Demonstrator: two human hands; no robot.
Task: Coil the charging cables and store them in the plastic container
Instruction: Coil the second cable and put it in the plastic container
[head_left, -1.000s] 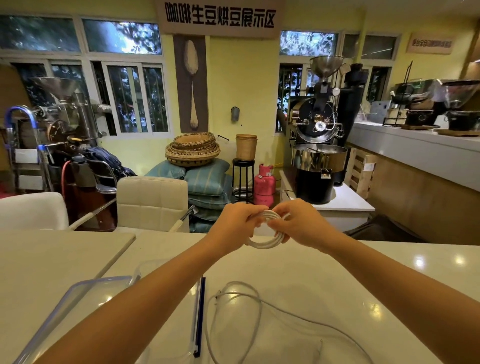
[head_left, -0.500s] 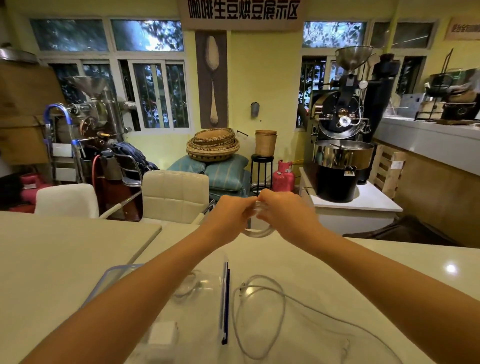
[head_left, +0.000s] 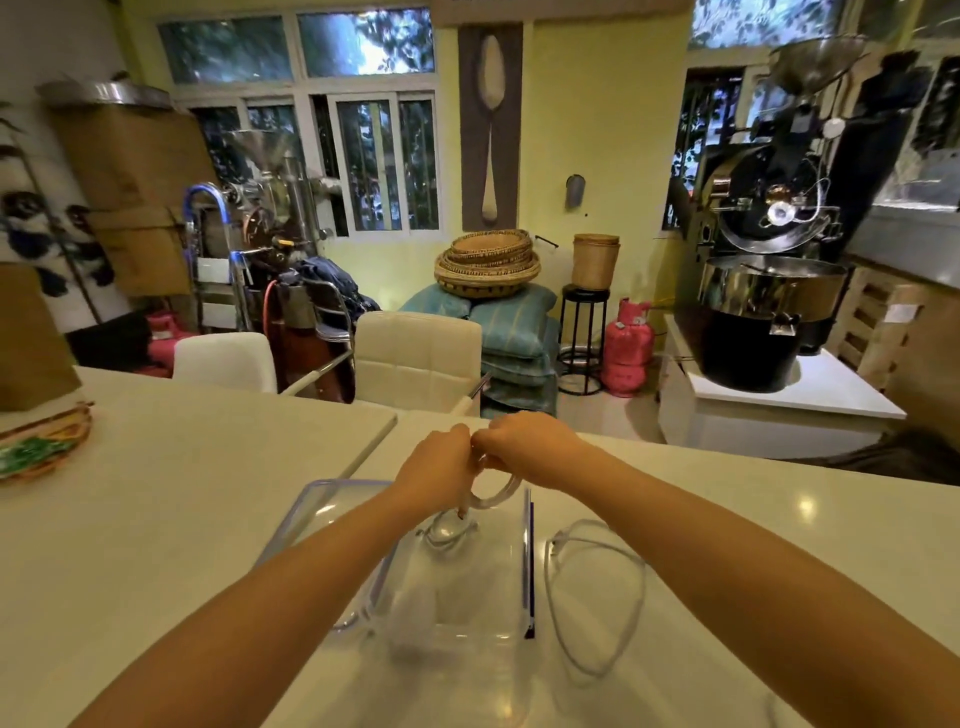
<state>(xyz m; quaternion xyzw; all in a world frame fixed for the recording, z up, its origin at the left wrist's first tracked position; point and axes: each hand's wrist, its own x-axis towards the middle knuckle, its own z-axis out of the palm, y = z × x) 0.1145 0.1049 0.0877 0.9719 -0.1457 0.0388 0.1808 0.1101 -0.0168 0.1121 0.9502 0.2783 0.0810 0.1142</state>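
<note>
My left hand (head_left: 436, 470) and my right hand (head_left: 524, 444) both grip a small coiled white cable (head_left: 493, 493), held just above the far end of the clear plastic container (head_left: 527, 561). The container sits on the white table (head_left: 182, 519) in front of me. Another coiled cable (head_left: 447, 530) lies inside it, under my left hand. A loose white cable (head_left: 597, 597) lies in a wide loop on the table to the container's right.
The container's clear lid (head_left: 322, 514) with a blue rim lies against its left side. A woven tray (head_left: 41, 447) sits at the table's far left. Two white chairs (head_left: 415, 358) stand behind the table. A coffee roaster (head_left: 769, 291) stands at the right.
Both hands have come down with the coil from in front of the chairs to just above the container. The view has tilted down and to the left.
</note>
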